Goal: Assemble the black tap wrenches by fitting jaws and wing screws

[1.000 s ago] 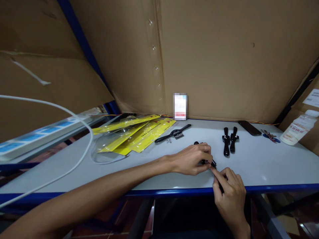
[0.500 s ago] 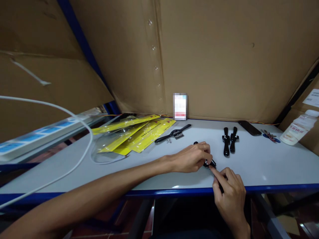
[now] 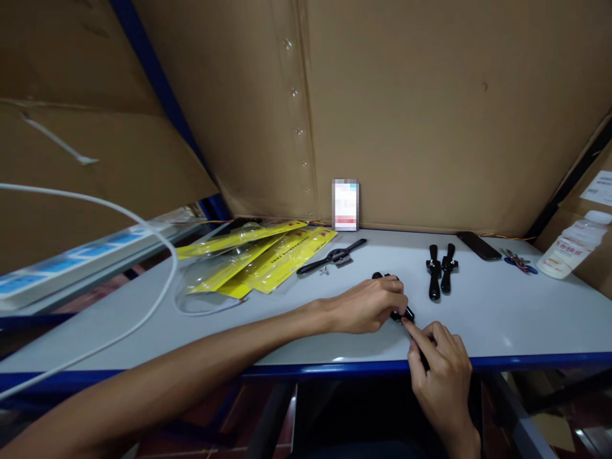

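Observation:
A black spokeshave (image 3: 408, 313) lies on the tabletop under my left hand (image 3: 377, 302), its middle mostly covered. My left fingers are bent down and closed around its centre; the small part they pinch is hidden. From the near right, my right hand (image 3: 442, 366) reaches its index fingertip to the tool's near side, with the other fingers curled in. To the right, two more black spokeshaves (image 3: 434, 274) lie side by side. Farther left sits a spokeshave body (image 3: 338, 256), with a small silver wing-shaped part (image 3: 324, 271) just in front of it.
Yellow-carded clear packages (image 3: 287, 258) are piled at the left. A white cable (image 3: 165, 255) loops past a power strip (image 3: 71, 264). A lit phone (image 3: 345, 205) leans on the cardboard wall. A dark flat case (image 3: 479, 246), keys (image 3: 517, 260) and a bottle (image 3: 574, 245) stand right.
My left fingers have shifted slightly on the spokeshave, baring a little more of its far end. My right hand stays in place.

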`<state>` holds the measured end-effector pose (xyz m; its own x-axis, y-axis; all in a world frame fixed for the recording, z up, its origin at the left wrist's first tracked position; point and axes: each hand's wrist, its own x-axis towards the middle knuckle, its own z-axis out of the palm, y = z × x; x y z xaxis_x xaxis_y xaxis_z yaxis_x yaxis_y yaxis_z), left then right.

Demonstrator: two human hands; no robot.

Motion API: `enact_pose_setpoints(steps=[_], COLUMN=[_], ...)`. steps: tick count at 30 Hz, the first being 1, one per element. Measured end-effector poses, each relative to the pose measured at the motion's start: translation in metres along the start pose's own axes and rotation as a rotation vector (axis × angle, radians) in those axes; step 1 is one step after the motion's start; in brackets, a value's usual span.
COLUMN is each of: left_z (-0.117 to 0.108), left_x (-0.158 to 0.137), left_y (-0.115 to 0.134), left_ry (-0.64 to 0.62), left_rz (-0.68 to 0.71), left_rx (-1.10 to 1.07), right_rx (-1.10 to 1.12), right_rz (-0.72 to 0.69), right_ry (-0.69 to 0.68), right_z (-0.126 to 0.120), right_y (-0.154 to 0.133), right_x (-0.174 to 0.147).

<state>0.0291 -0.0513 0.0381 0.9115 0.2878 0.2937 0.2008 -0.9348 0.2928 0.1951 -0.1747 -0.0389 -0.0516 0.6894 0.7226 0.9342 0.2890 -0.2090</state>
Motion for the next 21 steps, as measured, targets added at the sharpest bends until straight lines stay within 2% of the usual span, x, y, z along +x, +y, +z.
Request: enact_pose_setpoints(steps=[3, 6, 8, 12, 18, 21], left_z=[-0.001, 0.000, 0.000, 0.002, 0.002, 0.001], left_x=[0.000, 0.001, 0.002, 0.003, 0.002, 0.001], left_y=[0.001, 0.004, 0.005, 0.009, 0.011, 0.007], left_ry=[0.037, 0.068, 0.037, -0.041, -0.041, -0.047], left_rz=[-0.042, -0.215, -0.287, -0.244, -0.197, -0.125], left_rx=[-0.005, 0.066, 0.132, 0.220, 0.242, 0.182], right_rx=[0.002, 0.007, 0.008, 0.010, 0.002, 0.004], right_rz=[-0.003, -0.011, -0.012, -0.009, -0.004, 0.000], right_ry=[0.004, 0.012, 0.012, -0.001, 0.000, -0.003], right_z=[0.000, 0.000, 0.000, 0.000, 0.000, 0.001], right_y=[0.000, 0.000, 0.000, 0.000, 0.000, 0.001], right_x=[0.000, -0.001, -0.001, 0.000, -0.001, -0.001])
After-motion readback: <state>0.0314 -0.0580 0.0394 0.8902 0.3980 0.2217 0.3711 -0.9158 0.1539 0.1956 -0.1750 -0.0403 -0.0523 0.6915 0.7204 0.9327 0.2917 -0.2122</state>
